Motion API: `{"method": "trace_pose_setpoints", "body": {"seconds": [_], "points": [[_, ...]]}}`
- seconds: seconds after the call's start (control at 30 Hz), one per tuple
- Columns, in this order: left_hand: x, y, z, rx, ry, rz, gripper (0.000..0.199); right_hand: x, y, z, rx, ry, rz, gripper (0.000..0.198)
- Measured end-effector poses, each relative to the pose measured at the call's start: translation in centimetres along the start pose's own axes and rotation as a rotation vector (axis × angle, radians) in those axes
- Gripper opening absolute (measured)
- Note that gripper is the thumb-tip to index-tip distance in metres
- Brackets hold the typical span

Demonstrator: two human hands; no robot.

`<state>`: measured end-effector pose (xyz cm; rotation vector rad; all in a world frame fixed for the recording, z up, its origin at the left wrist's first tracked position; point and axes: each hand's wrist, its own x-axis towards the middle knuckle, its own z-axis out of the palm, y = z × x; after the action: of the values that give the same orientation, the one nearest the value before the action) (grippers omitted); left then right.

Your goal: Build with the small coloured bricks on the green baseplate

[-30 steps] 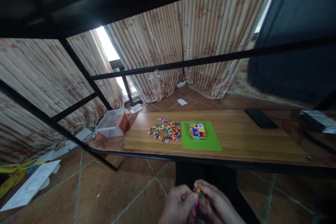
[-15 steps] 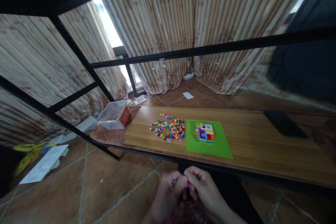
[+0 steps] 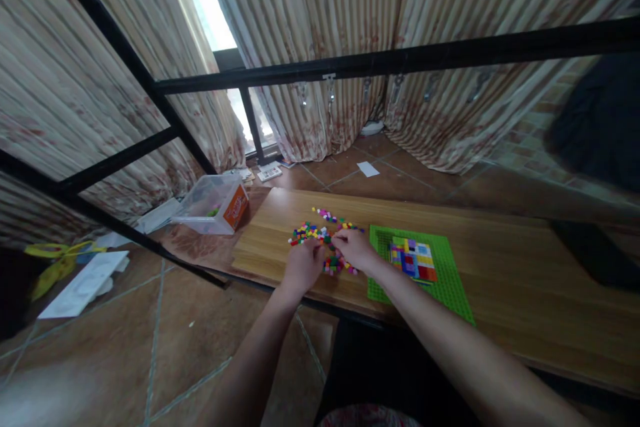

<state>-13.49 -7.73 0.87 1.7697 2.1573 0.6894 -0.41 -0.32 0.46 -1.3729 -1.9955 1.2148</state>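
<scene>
Both my hands are over the pile of small colourful toy bricks [image 3: 307,232] on the wooden board. My left hand [image 3: 306,261] is at the near left side of the pile, fingers curled together; what they hold, if anything, is hidden. Close beside it, my right hand [image 3: 354,248] reaches into the pile's right part with thumb and fingers pinched, and I cannot make out what is between them. A green baseplate [image 3: 453,280] lies to the right, partly under my right forearm. On it stands a flat block of multicoloured bricks [image 3: 413,259].
A clear plastic box [image 3: 207,207] with an orange label stands left of the wooden board [image 3: 270,213]. A dark flat object [image 3: 595,253] lies at the board's right. Black metal bars [image 3: 360,65] cross in front of the curtains. White papers [image 3: 85,283] lie on the floor at left.
My hands have moved from near my lap, where they held a pink brick together, forward to the brick pile and slightly apart. The camera view has shifted.
</scene>
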Motion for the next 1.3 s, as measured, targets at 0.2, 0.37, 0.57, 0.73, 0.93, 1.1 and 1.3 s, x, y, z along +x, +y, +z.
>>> {"method": "trace_pose_setpoints", "body": {"seconds": [0.2,0.37,0.57,0.73,0.93,1.1,1.3], "points": [[1.4,-1.0,1.9,0.131,-0.016,0.055,0.015,2.0,0.0,0.0,-0.283,-0.038,-0.102,0.012],[1.4,-1.8,2.4,-0.044,0.031,0.104,0.015,2.2,0.2,-0.5,-0.595,-0.028,-0.16,0.017],[0.6,-3.5,3.1,-0.318,0.441,0.075,0.025,2.4,0.2,0.2,-0.722,-0.038,-0.134,0.023],[1.0,-5.4,4.0,-0.182,0.658,-0.061,0.034,2.6,-0.6,0.9,-0.758,-0.062,-0.087,0.025],[3.1,-5.4,5.3,-0.151,0.546,-0.126,0.04,2.6,-1.2,1.7,-0.769,-0.05,-0.036,0.024],[3.2,-4.1,5.4,-0.216,0.415,-0.041,0.04,1.7,-0.6,2.0,-0.718,0.038,-0.067,0.021],[2.1,-3.1,5.0,-0.352,0.317,0.028,0.043,-0.2,-0.2,0.5,-0.56,0.161,-0.152,0.018]]}}
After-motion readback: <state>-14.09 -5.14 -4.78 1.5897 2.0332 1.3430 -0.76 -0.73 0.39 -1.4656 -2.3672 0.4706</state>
